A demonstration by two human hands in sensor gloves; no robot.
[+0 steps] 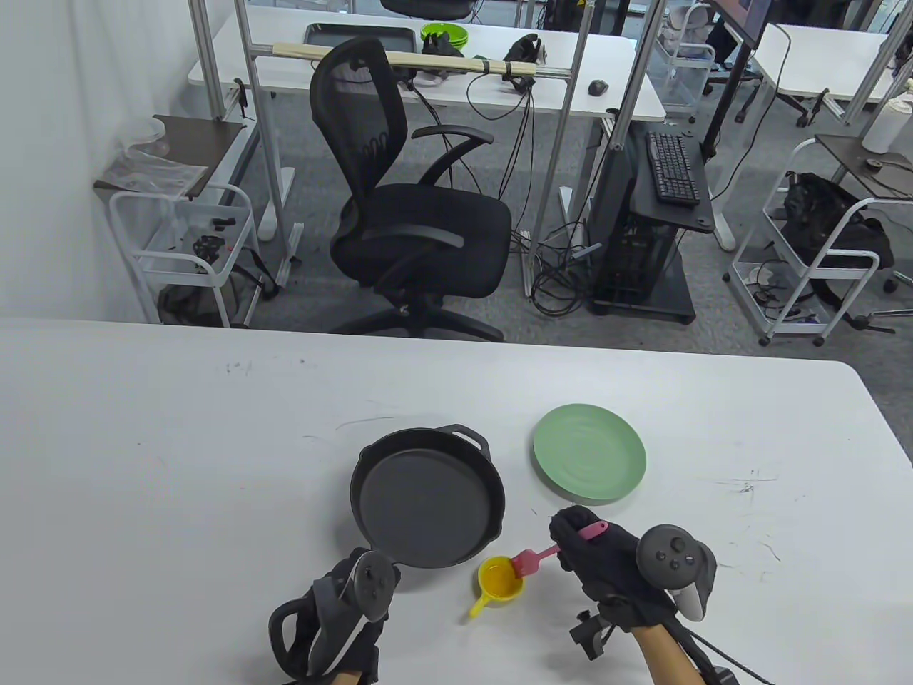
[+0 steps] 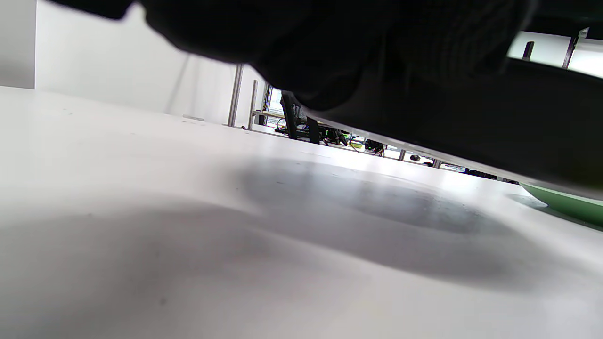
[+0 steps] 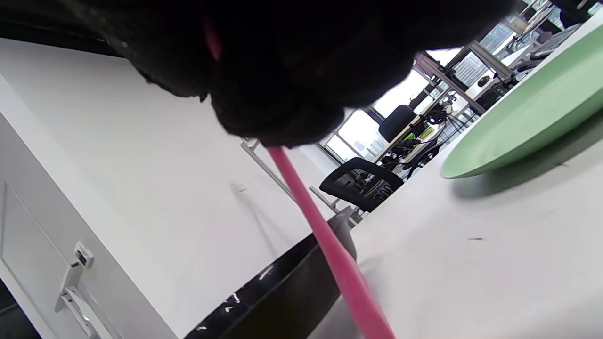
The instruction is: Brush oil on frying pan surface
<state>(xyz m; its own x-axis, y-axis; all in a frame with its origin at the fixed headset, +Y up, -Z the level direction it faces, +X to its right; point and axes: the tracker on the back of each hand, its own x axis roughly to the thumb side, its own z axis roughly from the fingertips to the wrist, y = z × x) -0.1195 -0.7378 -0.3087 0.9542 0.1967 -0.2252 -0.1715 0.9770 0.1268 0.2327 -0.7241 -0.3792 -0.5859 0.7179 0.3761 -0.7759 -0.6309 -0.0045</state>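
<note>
White tabletop carries the heavy-looking frying pan (image 1: 426,496) left of the right hand (image 1: 606,556), which pinches the light, stiff brush (image 1: 536,559) mid-handle over the oil cup (image 1: 501,579); left hand (image 1: 342,606) grip unclear

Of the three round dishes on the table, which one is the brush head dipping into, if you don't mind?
The small yellow cup, nearest the hands; the black frying pan and green plate hold no brush.

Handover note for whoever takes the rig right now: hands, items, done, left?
Right hand: grips the pink brush, bristles at the yellow oil cup.
Left hand: at the frying pan's near rim, apparently on the handle; grip hidden.
Green plate: right of the pan, unused.
Done: brush picked up, at the oil.
Left: brush oil over the pan surface.
</note>
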